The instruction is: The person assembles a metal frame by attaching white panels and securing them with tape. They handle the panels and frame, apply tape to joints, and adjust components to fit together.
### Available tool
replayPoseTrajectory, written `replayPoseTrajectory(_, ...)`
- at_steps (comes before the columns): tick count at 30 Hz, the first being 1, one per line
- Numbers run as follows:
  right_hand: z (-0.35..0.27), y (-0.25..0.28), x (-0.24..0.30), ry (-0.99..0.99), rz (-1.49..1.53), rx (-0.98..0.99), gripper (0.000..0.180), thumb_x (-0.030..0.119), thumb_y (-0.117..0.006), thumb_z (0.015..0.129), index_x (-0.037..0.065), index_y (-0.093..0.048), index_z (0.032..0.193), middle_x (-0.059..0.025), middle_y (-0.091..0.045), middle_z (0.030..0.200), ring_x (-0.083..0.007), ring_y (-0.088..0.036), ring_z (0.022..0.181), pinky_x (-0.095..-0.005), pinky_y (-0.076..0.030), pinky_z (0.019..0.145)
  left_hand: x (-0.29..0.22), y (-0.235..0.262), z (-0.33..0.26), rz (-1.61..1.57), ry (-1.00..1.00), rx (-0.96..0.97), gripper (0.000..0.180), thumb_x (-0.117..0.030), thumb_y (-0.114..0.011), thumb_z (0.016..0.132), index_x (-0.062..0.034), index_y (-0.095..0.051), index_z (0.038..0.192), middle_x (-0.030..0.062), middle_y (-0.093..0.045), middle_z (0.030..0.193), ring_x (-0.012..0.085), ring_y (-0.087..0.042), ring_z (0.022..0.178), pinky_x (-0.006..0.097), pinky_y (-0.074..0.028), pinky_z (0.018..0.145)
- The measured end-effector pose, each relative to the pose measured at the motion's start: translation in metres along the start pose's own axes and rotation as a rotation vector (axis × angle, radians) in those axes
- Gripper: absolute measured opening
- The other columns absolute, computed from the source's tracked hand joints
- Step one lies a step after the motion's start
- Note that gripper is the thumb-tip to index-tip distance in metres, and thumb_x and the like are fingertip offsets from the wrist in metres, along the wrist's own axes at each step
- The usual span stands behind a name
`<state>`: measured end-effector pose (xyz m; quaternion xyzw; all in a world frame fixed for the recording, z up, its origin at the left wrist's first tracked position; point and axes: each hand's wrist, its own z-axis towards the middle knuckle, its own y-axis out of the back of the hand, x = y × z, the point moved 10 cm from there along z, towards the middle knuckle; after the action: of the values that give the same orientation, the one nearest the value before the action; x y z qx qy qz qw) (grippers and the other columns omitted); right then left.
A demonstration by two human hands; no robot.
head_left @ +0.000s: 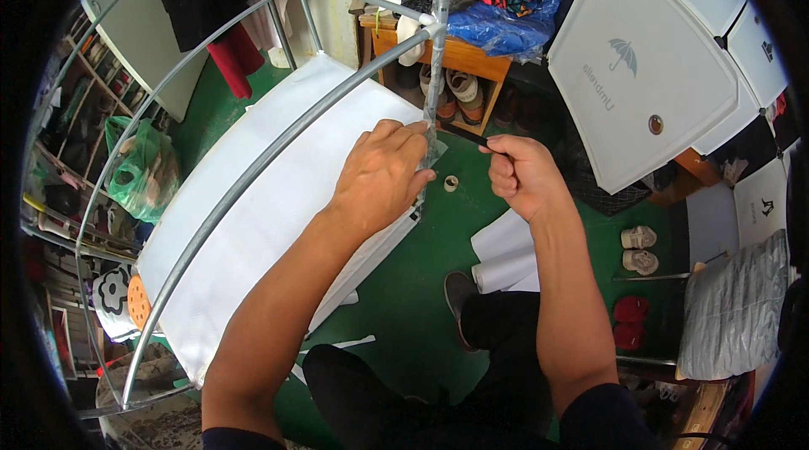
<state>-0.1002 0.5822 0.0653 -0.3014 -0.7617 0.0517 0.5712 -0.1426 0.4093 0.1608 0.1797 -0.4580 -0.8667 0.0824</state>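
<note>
Right hand clamps fingers on black strip, leftward of them; whether left hand grips, I cannot tell. Hard pulling could slip it.

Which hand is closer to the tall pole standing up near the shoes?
The left hand: its fingers are right at the pole. The right hand is off to the pole's right, gripping a black strip.
</note>
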Motion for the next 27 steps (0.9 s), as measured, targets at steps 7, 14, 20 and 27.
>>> replayPoseTrajectory(7, -0.001, -0.01, 0.006, 0.03, -0.09, 0.007, 0.016, 0.014, -0.062, 0.091, -0.002, -0.061, 0.092, 0.0015, -0.047, 0.054, -0.0072, -0.036, 0.043, -0.0249, -0.023, 0.041, 0.002, -0.005, 0.006, 0.008, 0.012, 0.015, 0.032, -0.012, -0.08, 0.077, 0.0005, -0.062, 0.1, 0.0158, -0.064, 0.125, 0.032, -0.058, 0.107, 0.041, -0.048, 0.094)
replayPoseTrajectory(14, -0.001, -0.001, 0.014, 0.059, -0.141, -0.011, 0.015, 0.013, -0.063, 0.092, -0.001, -0.06, 0.094, 0.0011, -0.046, 0.054, -0.0081, -0.038, 0.042, -0.0251, -0.025, 0.04, 0.003, -0.012, 0.01, 0.055, 0.042, 0.062, 0.045, -0.013, -0.081, 0.076, 0.0024, -0.06, 0.113, 0.0155, -0.066, 0.121, 0.0309, -0.058, 0.105, 0.041, -0.048, 0.092)
replayPoseTrajectory(20, 0.005, -0.01, 0.005, 0.033, -0.141, 0.034, 0.014, 0.013, -0.062, 0.092, -0.001, -0.06, 0.093, 0.0016, -0.046, 0.054, -0.0076, -0.038, 0.042, -0.025, -0.025, 0.04, 0.0, -0.017, 0.008, 0.112, 0.026, 0.057, 0.052, -0.015, -0.082, 0.076, 0.003, -0.059, 0.119, 0.0143, -0.066, 0.12, 0.0294, -0.056, 0.11, 0.041, -0.047, 0.093)
replayPoseTrajectory(27, 0.007, -0.014, 0.004, 0.021, -0.113, 0.012, 0.015, 0.012, -0.062, 0.092, -0.003, -0.06, 0.092, 0.0017, -0.046, 0.055, -0.0071, -0.039, 0.043, -0.0243, -0.024, 0.04, 0.004, -0.018, 0.007, 0.047, 0.07, 0.087, 0.068, -0.015, -0.082, 0.076, 0.0053, -0.053, 0.133, 0.0088, -0.062, 0.098, 0.0282, -0.054, 0.106, 0.04, -0.045, 0.093)
